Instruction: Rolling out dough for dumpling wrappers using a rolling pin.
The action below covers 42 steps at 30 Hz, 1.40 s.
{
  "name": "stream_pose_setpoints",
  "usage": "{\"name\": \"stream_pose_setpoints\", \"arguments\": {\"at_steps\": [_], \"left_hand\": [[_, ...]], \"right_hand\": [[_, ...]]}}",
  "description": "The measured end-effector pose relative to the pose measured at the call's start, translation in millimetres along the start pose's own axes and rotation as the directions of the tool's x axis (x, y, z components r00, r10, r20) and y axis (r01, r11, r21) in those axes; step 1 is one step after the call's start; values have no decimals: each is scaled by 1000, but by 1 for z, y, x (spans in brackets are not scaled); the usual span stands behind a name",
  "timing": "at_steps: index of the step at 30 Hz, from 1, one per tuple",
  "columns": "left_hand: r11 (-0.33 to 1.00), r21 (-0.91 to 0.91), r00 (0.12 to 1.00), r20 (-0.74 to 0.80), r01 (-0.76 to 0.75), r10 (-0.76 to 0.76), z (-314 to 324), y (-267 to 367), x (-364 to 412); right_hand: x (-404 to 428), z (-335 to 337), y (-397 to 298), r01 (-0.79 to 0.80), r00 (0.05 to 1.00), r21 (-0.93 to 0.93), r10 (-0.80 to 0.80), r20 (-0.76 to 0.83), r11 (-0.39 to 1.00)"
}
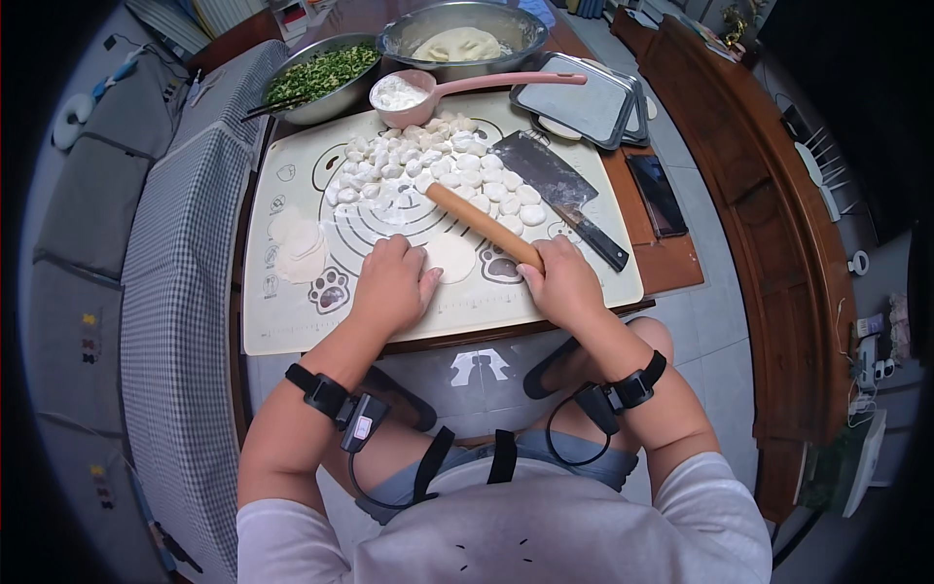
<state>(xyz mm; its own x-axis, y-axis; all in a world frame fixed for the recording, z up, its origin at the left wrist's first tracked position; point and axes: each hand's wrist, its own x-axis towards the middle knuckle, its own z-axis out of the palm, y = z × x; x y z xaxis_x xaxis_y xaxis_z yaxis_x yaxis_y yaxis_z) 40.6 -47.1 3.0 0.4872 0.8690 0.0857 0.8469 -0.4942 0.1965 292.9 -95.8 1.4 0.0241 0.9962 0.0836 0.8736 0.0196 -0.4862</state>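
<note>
My right hand [568, 283] grips the near end of a wooden rolling pin [481, 223], which slants away to the left across the mat. Beside its middle lies a round flattened dough wrapper [451, 259], and the thumb and fingers of my left hand [398, 283] touch that wrapper's left edge. A small overlapping pile of rolled wrappers [300, 247] rests to the left. Beyond the pin, many floured dough pieces [394, 157] are spread out; those on the right are pressed into flat discs [495, 191]. All of this is on a cream silicone pastry mat [292, 325] with printed rings and paw marks.
A cleaver [547, 171] lies right of the dough. Behind stand a pink ladle of flour [401, 98], a metal bowl of chopped greens [321, 77] with chopsticks, and a metal bowl of dough [460, 44]. Metal trays [576, 98] and a dark phone [657, 193] are at the right.
</note>
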Motion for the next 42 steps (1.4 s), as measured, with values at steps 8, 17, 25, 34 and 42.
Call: {"name": "stream_pose_setpoints", "arguments": {"at_steps": [8, 17, 25, 34, 42], "left_hand": [[993, -31, 988, -111, -114, 110, 12, -25, 3], [1000, 17, 1000, -25, 3, -3, 24, -29, 67], [987, -97, 990, 50, -126, 131, 6, -27, -31], [936, -349, 966, -252, -42, -51, 1, -28, -5], [845, -428, 947, 130, 321, -294, 15, -9, 43]], "right_hand": [[8, 16, -16, 212, 947, -13, -202, 251, 977], [53, 35, -5, 61, 982, -275, -107, -153, 959], [-18, 33, -22, 306, 943, -273, -330, -48, 912], [11, 7, -20, -42, 999, 352, 49, -12, 935], [22, 38, 8, -304, 938, 932, 231, 257, 197]]}}
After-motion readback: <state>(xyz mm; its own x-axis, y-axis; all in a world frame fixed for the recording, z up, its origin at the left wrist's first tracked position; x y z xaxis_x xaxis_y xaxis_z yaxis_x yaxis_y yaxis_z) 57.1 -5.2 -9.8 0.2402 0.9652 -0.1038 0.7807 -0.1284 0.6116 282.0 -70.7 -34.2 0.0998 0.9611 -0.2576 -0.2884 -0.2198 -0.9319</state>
